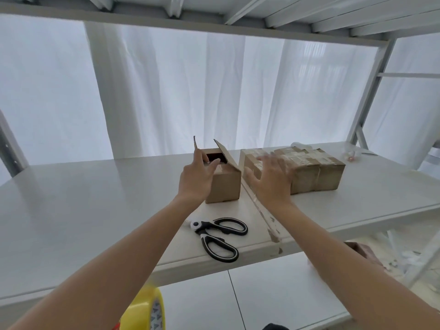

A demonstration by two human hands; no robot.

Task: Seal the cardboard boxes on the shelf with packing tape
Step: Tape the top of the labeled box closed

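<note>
Open box: the small cardboard box point(225, 184) sits near the middle of the white shelf point(95, 198), with its 2 top flaps standing up and a dark opening between them.
Long axis: as I read it, the box runs front to back, away from me, so the seam to tape would run the same way.
Left hand: my left hand point(196, 181) is on the box. Its index finger lies up against the left flap point(195, 145) and its thumb reaches across the opening. The fingers look fairly straight, touching and not wrapped round anything.
Right hand: my right hand point(271, 177) is blurred, its fingers spread wide and holding nothing. I cannot tell whether it touches anything.
Key relation: the right flap point(226, 153) leans outward toward the right hand, which is just beside it but apart. I judge that hand best placed to fold it in.
Taped boxes: a block of taped boxes point(316, 172) sits just right of the open one, partly behind my right hand.
Scissors: black and white scissors point(219, 236) lie on the shelf nearer me than the box.
Tape roll: the yellow tape roll point(147, 310) is at the bottom edge by my left forearm, well apart from the box. I cannot tell what it rests on.
Stage: I judge 1 box is left, with its flaps to close before any taping.
</note>
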